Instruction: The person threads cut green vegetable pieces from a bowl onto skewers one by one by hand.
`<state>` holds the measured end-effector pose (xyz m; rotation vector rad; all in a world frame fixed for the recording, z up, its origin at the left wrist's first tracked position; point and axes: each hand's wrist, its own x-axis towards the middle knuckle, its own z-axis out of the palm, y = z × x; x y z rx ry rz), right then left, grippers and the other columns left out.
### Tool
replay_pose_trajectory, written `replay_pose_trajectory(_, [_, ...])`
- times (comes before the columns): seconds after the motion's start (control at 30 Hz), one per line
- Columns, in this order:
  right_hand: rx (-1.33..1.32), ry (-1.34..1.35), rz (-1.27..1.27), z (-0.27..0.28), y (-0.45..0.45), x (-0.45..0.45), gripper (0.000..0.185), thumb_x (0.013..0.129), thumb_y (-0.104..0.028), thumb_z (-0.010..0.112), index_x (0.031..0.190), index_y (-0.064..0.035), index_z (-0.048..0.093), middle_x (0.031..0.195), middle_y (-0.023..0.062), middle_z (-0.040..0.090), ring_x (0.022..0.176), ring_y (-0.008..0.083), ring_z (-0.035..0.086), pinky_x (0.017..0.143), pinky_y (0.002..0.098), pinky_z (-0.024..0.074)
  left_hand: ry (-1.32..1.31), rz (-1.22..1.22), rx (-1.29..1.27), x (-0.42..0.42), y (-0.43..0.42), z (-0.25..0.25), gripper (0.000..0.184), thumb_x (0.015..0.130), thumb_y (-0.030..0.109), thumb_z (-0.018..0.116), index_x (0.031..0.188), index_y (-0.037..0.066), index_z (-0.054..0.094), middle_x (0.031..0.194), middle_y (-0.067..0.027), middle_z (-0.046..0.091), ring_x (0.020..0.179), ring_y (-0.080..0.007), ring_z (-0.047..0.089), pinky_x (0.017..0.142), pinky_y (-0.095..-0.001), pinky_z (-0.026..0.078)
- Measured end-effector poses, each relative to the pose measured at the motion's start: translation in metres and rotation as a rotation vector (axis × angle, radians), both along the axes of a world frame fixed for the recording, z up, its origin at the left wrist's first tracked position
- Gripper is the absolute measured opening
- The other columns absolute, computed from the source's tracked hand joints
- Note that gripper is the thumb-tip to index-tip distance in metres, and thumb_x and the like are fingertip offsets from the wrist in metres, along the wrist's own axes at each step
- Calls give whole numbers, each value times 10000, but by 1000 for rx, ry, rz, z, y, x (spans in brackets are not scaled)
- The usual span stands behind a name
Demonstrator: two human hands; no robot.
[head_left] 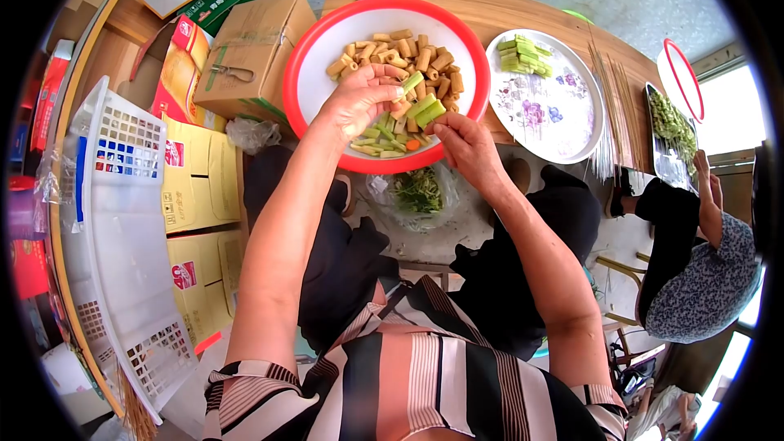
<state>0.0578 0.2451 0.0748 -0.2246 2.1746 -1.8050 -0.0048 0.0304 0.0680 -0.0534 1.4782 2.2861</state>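
Observation:
Over a white basin with a red rim [296,73], my left hand [365,98] pinches a short green stalk piece [412,82]. Close beside it, my right hand [464,143] has its fingers closed at the end of a pale green stalk piece [430,114]. Brown tube-shaped pieces [400,51] fill the upper part of the basin. Cut green stalks [377,140] and an orange slice [413,144] lie in its lower part. To the right, a round flowered tray [563,118] holds a small pile of green stalk pieces [524,57].
Thin skewers [611,114] lie on the wooden table [482,12] right of the tray. A bag of greens [418,192] sits below the basin. Cardboard boxes [249,53] and a white plastic basket [122,237] stand left. At right, another person [702,278] sits by a tray of greens [671,132].

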Motion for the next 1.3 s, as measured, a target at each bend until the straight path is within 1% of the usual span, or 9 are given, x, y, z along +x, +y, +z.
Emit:
replay_pose_trajectory(0.37, [-12, -10, -13, -3, -3, -4, 180, 927, -129, 489, 882, -4, 610, 575, -41, 430, 503, 52, 394, 461, 210, 334, 54, -48, -53, 1, 6, -4, 365, 782, 2, 658, 1113, 32, 506, 965, -65, 615, 886, -142, 592, 735, -271, 504])
replay_pose_trajectory(0.5, [-163, -154, 0, 3, -1, -5, 186, 935, -134, 487, 872, -17, 617, 566, -54, 412, 485, 42, 357, 445, 201, 301, 68, -34, -62, 1, 9, -3, 336, 783, -5, 654, 1084, 29, 509, 941, -59, 598, 838, -150, 595, 707, -294, 502])
replay_pose_trajectory(0.77, [-170, -159, -22, 4, 0, -4, 187, 938, -131, 488, 873, -26, 629, 563, -62, 398, 480, 40, 324, 442, 188, 266, 44, -46, -68, 5, 16, 2, 338, 801, 29, 651, 1107, 49, 508, 941, -60, 611, 888, -168, 604, 783, -333, 518])
replay_pose_trajectory(0.87, [-137, -118, -27, -3, 1, -7, 181, 933, -134, 503, 874, -22, 632, 564, -58, 410, 494, 39, 349, 454, 191, 289, 39, -36, -53, 4, 17, -2, 331, 809, 54, 659, 1106, 54, 513, 961, -59, 615, 881, -163, 602, 748, -308, 515])
replay_pose_trajectory(0.97, [-19, 53, -68, -8, 0, -9, 163, 913, -138, 537, 880, -12, 636, 573, -18, 476, 526, 61, 426, 489, 224, 366, -13, 18, 26, 6, 20, -5, 284, 819, 91, 666, 1075, 53, 550, 945, -46, 621, 838, -139, 599, 696, -269, 500])
replay_pose_trajectory(1.03, [139, 182, -117, -8, -2, -10, 151, 893, -142, 564, 890, -9, 637, 606, 25, 540, 569, 89, 494, 544, 263, 428, -25, -13, -18, 9, 24, -5, 274, 828, 129, 670, 1070, 56, 566, 950, -28, 620, 824, -112, 583, 679, -246, 481])
replay_pose_trajectory(1.2, [108, 173, -137, -12, -5, -11, 145, 884, -140, 576, 900, -11, 642, 623, 41, 561, 579, 107, 512, 561, 275, 440, -17, -59, -115, 7, 24, -3, 216, 838, 166, 670, 1014, 51, 623, 888, 12, 627, 777, -61, 562, 668, -207, 459])
replay_pose_trajectory(1.27, [86, 183, -134, -12, -5, -10, 148, 887, -138, 572, 903, -9, 642, 613, 34, 552, 572, 98, 504, 549, 266, 432, 106, -77, -338, 4, 23, -4, 210, 837, 163, 670, 1003, 39, 633, 877, 10, 635, 744, -57, 563, 653, -199, 456])
replay_pose_trajectory(1.3, [50, 124, -114, -11, -5, -10, 150, 896, -131, 560, 903, -5, 640, 598, 24, 535, 556, 87, 488, 531, 252, 417, 104, -77, -337, 3, 22, -5, 210, 837, 163, 670, 1003, 39, 633, 877, 10, 635, 744, -57, 563, 653, -199, 456])
